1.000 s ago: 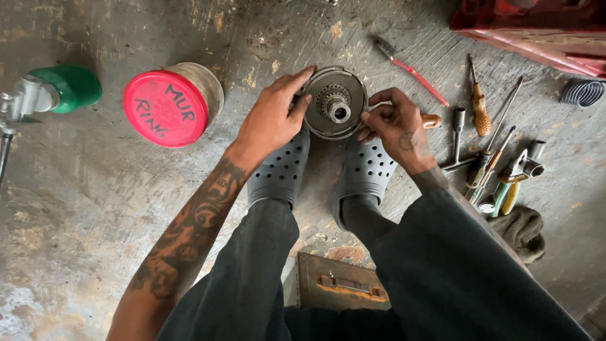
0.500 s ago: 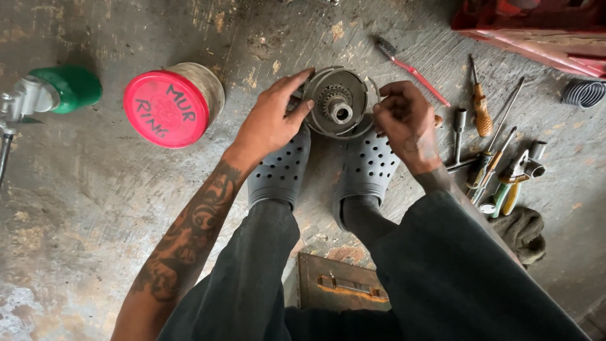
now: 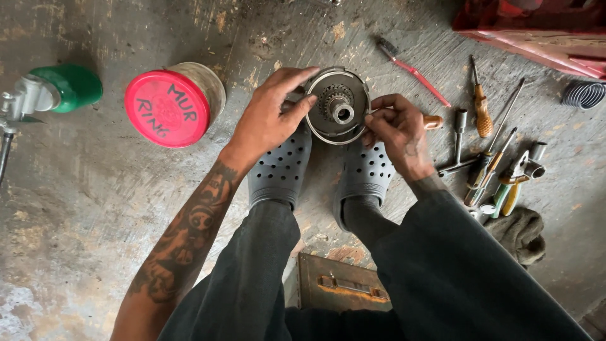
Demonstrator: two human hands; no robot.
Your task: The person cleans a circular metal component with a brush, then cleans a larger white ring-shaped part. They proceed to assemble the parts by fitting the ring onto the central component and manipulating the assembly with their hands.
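Single head-worn view, looking steeply down past the knees onto the concrete floor [image 3: 95, 208], close above both feet and tools.

Left hand [image 3: 268, 120] cupped, right hand [image 3: 399, 131] pinching, close together.

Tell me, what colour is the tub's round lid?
The lid is pinkish red, in the head view.
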